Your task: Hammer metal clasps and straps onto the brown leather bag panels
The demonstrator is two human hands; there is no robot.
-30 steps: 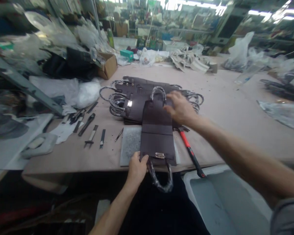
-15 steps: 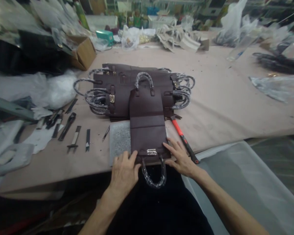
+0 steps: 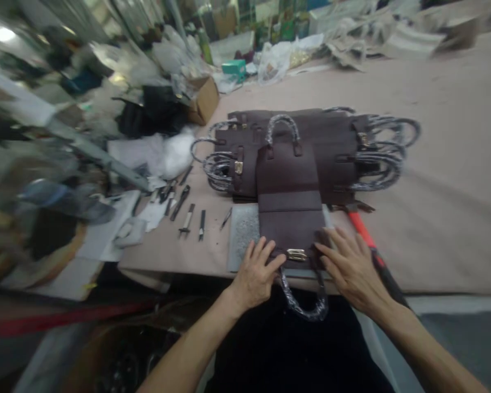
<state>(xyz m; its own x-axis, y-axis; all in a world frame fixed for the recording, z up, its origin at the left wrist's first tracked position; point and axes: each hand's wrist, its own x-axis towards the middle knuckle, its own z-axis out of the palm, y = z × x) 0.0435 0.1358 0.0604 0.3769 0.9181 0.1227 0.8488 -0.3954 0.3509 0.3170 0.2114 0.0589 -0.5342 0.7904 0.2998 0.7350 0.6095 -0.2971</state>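
Observation:
A dark brown leather bag piece (image 3: 289, 218) lies unfolded over a grey stone slab (image 3: 244, 229), its far end resting on a pile of similar bags (image 3: 335, 147). A metal clasp (image 3: 297, 255) sits at its near edge, and a plastic-wrapped handle (image 3: 305, 314) hangs past the table edge. My left hand (image 3: 256, 273) touches the near left corner, fingers spread. On the near right corner lies my right hand (image 3: 349, 265), its fingers apart and slightly blurred. Neither hand is wrapped round anything.
A hammer (image 3: 362, 229) with a red and black handle lies partly behind my right hand. Punches and other tools (image 3: 186, 221) are left of the slab. Farther back are a cardboard box (image 3: 204, 101), a teal box (image 3: 234, 70) and plastic bags (image 3: 274, 63).
The view has swung left, so the bags and table appear farther right. The near flap's corners are still under my hands, and my left hand's fingers now reach closer to the clasp.

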